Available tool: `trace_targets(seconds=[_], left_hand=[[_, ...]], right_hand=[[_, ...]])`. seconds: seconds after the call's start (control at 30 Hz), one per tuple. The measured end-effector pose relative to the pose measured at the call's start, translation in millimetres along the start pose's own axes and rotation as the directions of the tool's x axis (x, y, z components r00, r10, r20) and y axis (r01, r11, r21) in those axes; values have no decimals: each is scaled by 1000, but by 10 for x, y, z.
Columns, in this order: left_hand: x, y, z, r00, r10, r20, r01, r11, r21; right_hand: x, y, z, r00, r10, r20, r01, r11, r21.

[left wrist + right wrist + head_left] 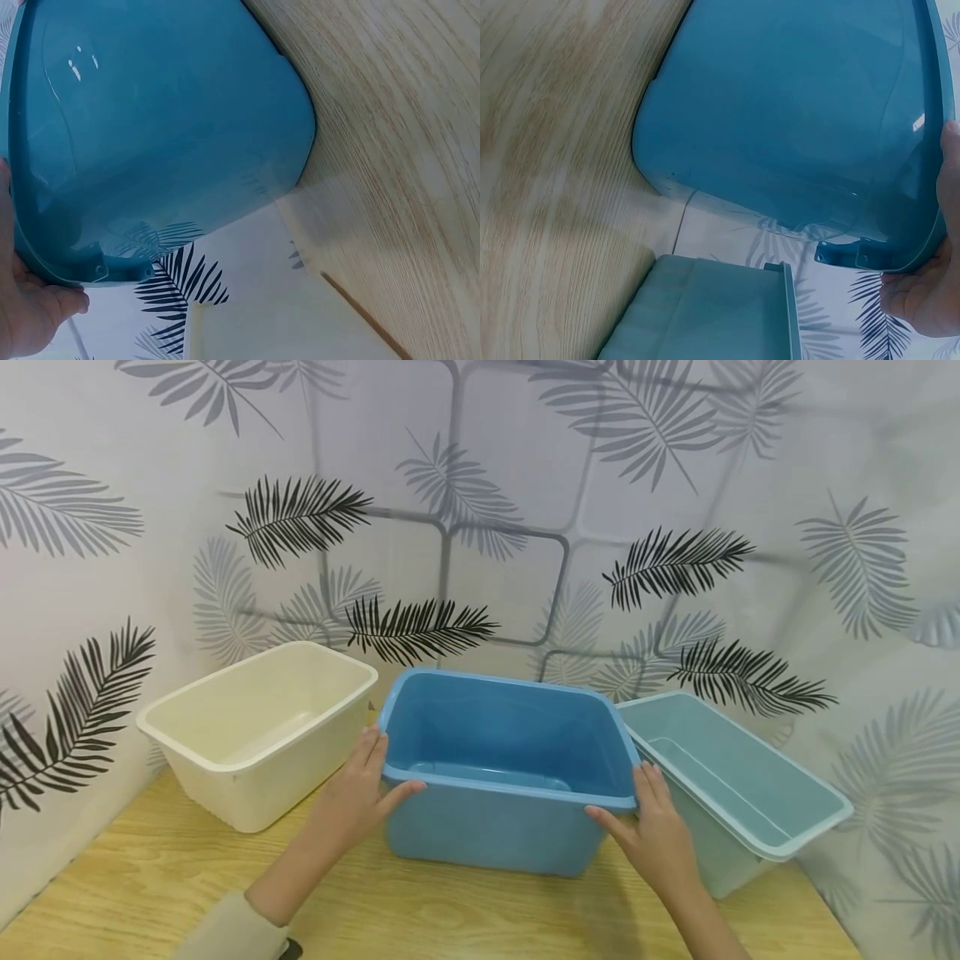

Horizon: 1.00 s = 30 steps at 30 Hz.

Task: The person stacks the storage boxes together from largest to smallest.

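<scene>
A blue plastic bin stands in the middle of the wooden table, its open top tilted toward me and its inside bare. At its left front corner my left hand grips the rim, thumb on the front side and fingers round the left side. My right hand holds the opposite front corner likewise. From the left wrist, the hand shows at the rim with fingertips under the lip of the bin. The right wrist view has curled fingers beneath the lip of the bin.
A cream bin stands on the left, close to my left hand. To the right, a pale green bin sits at an angle beside the blue one. Behind them rises a leaf-patterned wall. The wooden table extends in front.
</scene>
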<state>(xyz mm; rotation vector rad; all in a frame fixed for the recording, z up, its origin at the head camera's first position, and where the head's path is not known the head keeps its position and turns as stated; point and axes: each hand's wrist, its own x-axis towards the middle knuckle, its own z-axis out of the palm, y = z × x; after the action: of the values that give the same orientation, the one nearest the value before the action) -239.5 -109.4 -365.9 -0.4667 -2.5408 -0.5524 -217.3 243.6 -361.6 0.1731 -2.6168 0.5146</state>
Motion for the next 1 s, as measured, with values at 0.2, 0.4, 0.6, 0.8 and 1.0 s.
trace_targets(seconds=[0.2, 0.4, 0.6, 0.8, 1.0], left_hand=[[-6, 18, 14, 1000, 15, -22, -14, 1000, 24], [-8, 33, 29, 999, 28, -28, -27, 999, 36], [23, 28, -28, 999, 32, -8, -32, 999, 33], [39, -33, -133, 997, 79, -20, -78, 997, 26], [1, -208, -224, 970, 191, -150, -177, 979, 98]], right_hand=[[-22, 18, -17, 1000, -11, -18, 11, 1000, 0], [-32, 27, -39, 1000, -18, -20, 18, 1000, -6], [-21, 26, -64, 1000, -15, -1, 15, 1000, -8], [-7, -49, -79, 964, -177, -200, 179, 984, -11], [51, -299, -71, 913, -310, -267, 330, 943, 33]])
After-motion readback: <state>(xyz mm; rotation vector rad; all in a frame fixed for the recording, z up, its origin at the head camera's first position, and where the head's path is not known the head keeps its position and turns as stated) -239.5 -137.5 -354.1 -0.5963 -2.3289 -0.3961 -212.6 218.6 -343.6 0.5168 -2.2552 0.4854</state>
